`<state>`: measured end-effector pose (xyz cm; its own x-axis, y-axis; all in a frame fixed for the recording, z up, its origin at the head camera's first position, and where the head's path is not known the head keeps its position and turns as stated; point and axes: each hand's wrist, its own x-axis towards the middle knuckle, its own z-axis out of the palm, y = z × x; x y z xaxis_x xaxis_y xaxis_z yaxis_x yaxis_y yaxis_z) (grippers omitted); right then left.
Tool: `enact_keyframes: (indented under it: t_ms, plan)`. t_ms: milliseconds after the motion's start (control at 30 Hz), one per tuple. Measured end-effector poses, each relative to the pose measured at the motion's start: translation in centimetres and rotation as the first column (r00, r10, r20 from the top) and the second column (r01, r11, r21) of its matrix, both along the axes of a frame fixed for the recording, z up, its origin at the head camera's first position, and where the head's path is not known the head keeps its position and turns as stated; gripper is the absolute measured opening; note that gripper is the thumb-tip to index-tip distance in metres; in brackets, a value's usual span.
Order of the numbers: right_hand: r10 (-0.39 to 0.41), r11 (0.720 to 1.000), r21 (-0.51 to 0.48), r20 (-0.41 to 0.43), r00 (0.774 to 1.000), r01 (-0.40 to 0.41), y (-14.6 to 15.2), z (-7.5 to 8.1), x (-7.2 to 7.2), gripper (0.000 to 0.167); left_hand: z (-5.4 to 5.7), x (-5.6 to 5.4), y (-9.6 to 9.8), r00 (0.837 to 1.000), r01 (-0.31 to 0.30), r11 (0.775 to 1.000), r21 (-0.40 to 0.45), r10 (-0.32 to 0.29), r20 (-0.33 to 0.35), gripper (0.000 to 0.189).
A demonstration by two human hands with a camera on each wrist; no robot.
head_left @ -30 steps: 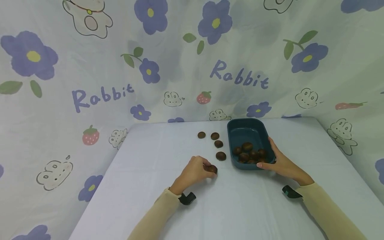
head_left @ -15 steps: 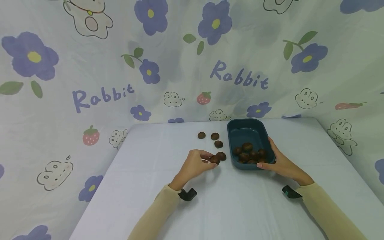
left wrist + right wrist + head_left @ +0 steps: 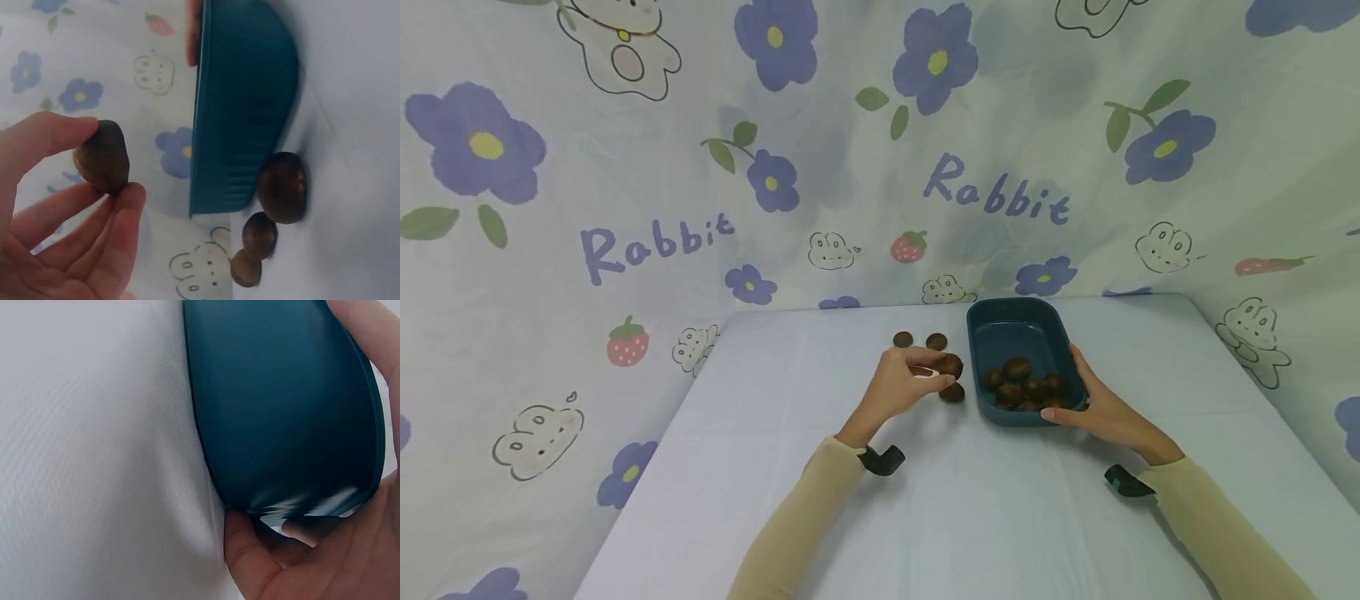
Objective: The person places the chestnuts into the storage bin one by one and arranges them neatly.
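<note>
My left hand [image 3: 897, 390] pinches a brown chestnut [image 3: 951, 366] between thumb and fingertips, raised over the table just left of the teal box [image 3: 1015, 327]. In the left wrist view this chestnut [image 3: 103, 157] is off the table, level with the box's side [image 3: 244, 119]. Several chestnuts [image 3: 1017, 369] lie in the near half of the box. My right hand [image 3: 1105, 412] grips the box's near right corner, thumb at the front rim; the right wrist view shows its fingers [image 3: 250, 553] against the box's wall [image 3: 287, 419].
Loose chestnuts lie left of the box: one nearer me [image 3: 952, 393], and two at the back, a left one [image 3: 903, 339] and a right one [image 3: 936, 342]. The white-covered table [image 3: 820, 392] ends at a patterned curtain [image 3: 850, 167].
My left hand has lifted the chestnut from the table and carried it forward and slightly right, past the nearest loose chestnut. The right hand and the box stay in place.
</note>
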<state>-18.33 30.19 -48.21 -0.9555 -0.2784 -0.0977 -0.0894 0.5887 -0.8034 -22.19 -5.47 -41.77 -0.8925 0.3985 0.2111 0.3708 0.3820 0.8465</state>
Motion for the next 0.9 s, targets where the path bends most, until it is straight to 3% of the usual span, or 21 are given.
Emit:
enact_keyframes:
  t_ms: [200,467,700,900]
  plan:
    - [0.003,1.000,-0.012,0.005,1.000,-0.003,0.0,0.0,0.1,0.124,0.0,-1.5,1.1,0.999,0.015,1.000,-0.003,-0.015,-0.037,0.037]
    - [0.006,1.000,-0.020,-0.002,1.000,-0.006,0.0,0.0,0.1,0.125,-0.2,-2.8,2.4,1.000,0.015,1.000,-0.021,-0.015,0.000,0.038]
    - [0.002,1.000,-0.014,0.002,1.000,-0.002,0.0,0.0,0.0,0.125,0.3,-3.8,3.4,0.999,-0.029,0.990,-0.140,0.025,-0.032,0.039]
    - [-0.001,1.000,-0.008,-0.003,1.000,0.001,0.0,0.0,0.0,0.125,0.1,-4.8,4.0,0.999,-0.011,0.986,-0.164,0.003,-0.048,0.040]
